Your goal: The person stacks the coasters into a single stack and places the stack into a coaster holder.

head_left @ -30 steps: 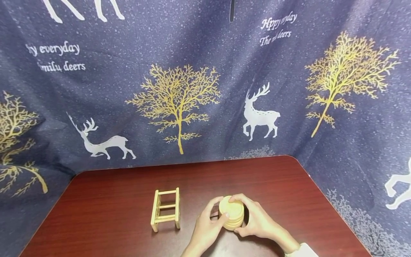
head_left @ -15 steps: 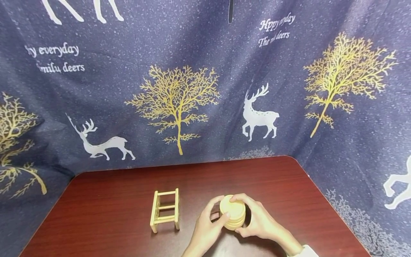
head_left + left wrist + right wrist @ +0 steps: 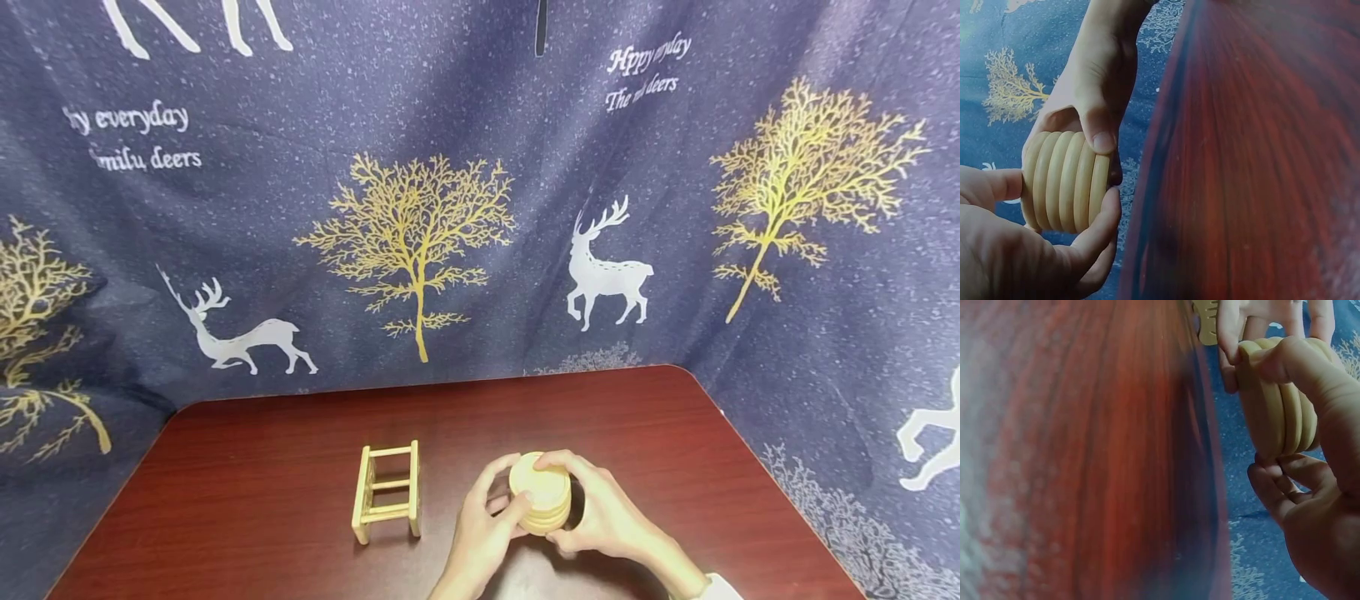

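In the head view, a stack of round pale wooden coasters (image 3: 542, 492) is held between both hands, right of the table's middle. My left hand (image 3: 480, 529) grips it from the left, thumb near the top coaster's edge and other fingers around the far and lower sides. From the right, my right hand (image 3: 603, 512) grips the same stack, with a finger over the top and the thumb low at the near side. Several coasters (image 3: 1066, 181) lie face to face in the left wrist view, pinched end to end by the left hand (image 3: 1029, 250).
A small pale wooden rack (image 3: 389, 512) with crossbars stands on the dark red table (image 3: 247, 483), left of the hands. Behind the table hangs a blue cloth (image 3: 480, 100) printed with deer and trees.
The stack has risen and shifted very slightly within the hands. More of the left hand's fingers now shows beside and below it. The rack stays put.
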